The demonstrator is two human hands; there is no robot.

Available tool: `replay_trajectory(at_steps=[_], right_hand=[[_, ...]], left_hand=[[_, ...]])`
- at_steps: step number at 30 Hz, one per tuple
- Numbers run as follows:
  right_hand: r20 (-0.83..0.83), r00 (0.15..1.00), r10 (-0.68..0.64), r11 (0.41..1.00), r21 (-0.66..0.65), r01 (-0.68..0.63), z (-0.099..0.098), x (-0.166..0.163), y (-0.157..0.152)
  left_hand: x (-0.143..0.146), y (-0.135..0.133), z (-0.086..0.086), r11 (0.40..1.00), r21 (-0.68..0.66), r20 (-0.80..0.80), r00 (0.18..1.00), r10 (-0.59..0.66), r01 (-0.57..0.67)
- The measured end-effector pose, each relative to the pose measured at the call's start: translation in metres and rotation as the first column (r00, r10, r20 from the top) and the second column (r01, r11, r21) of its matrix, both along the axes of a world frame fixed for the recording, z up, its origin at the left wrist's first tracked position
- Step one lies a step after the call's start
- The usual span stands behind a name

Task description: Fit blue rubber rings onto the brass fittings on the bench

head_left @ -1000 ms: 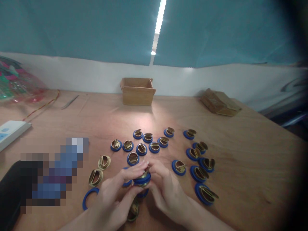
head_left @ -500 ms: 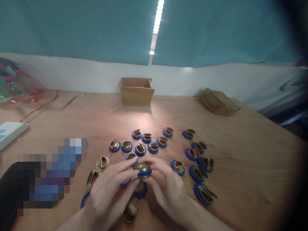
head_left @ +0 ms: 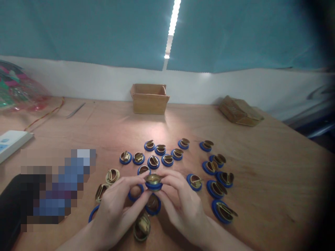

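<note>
Between both hands, a round brass buckle (head_left: 153, 179) with a blue ring round its base is held just above the table. My left hand (head_left: 115, 202) grips its left edge between fingers and thumb, and my right hand (head_left: 183, 202) pinches the right edge. Below them lie a brown disc (head_left: 153, 204) with a blue rim and a brass piece (head_left: 142, 226) without a visible blue ring. Left of my left hand sit brass pieces, one of them a round buckle (head_left: 112, 176). Several blue-ringed buckles with raised brass parts, such as this buckle (head_left: 195, 182), spread beyond and to the right.
An open cardboard box (head_left: 149, 103) stands at the back of the wooden table (head_left: 261, 167). Right of it lies a crumpled brown package (head_left: 240, 111). At the left are a white box (head_left: 14, 144), a thin metal tool (head_left: 75, 110), a clear plastic bag (head_left: 23, 87) and a pixelated patch.
The held buckle has shifted slightly left and tilted a little between my fingers. My left fingers have drawn back from over it, uncovering a blue-rimmed disc beneath. The loose pieces on the table stay put.
</note>
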State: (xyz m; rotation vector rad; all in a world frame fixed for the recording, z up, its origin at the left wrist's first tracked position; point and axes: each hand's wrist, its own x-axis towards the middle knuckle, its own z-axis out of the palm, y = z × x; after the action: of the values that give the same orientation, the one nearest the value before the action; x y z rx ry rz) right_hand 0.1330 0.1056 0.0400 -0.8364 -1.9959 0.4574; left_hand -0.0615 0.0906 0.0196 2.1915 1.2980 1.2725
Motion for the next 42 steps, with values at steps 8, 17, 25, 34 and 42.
replay_trajectory(at_steps=[8, 17, 25, 34, 42], right_hand=[[-0.087, 0.996, 0.022, 0.999, -0.025, -0.024, 0.0051, 0.0014, 0.0028], [-0.059, 0.998, 0.028, 0.995, -0.096, -0.034, 0.0017, 0.0028, 0.0005], [-0.053, 0.996, 0.069, 0.984, -0.163, -0.077, 0.0065, 0.0050, 0.0011], [-0.038, 0.997, 0.070, 0.974, -0.212, -0.077, 0.0041, 0.0059, 0.0030], [-0.019, 0.996, 0.092, 0.964, -0.249, -0.094, 0.0005, 0.0066, 0.0031]], left_hand=[[0.0018, -0.0021, 0.0007, 0.998, -0.014, 0.068, 0.996, -0.054, 0.055], [-0.0010, 0.0003, 0.0051, 0.989, -0.023, 0.095, 0.985, -0.146, 0.149], [-0.0005, 0.0013, 0.0060, 0.988, 0.031, 0.037, 0.988, -0.150, 0.149], [0.0022, 0.0005, 0.0063, 0.984, 0.024, 0.009, 0.984, -0.176, 0.176], [0.0035, -0.0026, 0.0019, 0.985, -0.008, 0.020, 0.985, -0.171, 0.171]])
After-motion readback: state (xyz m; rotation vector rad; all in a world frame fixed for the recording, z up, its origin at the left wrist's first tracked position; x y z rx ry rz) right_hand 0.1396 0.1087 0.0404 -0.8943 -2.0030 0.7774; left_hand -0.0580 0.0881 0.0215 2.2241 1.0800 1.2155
